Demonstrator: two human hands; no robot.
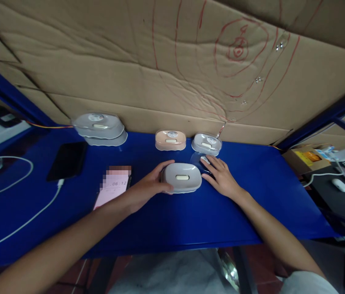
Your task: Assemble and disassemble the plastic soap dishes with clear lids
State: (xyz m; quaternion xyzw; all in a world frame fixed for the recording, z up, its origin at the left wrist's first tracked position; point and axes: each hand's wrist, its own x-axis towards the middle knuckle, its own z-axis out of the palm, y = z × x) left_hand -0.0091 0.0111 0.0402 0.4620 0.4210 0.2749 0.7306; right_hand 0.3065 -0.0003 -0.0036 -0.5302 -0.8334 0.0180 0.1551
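Gripping the grey box (192, 175) by its left end, our left hand (150, 185) has its fingers and thumb clamped on the sides, near the middle of the blue worktop (184, 228). A cream oblong piece (182, 177) sits level at the centre of its top; whether the base touches the worktop we cannot tell. Just beside it, our right hand (223, 176) lies over a clear cover (195, 159), thumb apart from the fingers; whether they grip it, we cannot tell.

Behind, along the cardboard (99, 53), we have a peach box (162, 143) and, to its right, a pale grey box (215, 148), both under clear covers. Farther left stand larger grey boxes (116, 138), one on another. Near our left forearm lies a phone with a lit pink screen (116, 188), and beyond it a dark phone (68, 160) with a white cable (45, 208) plugged in.
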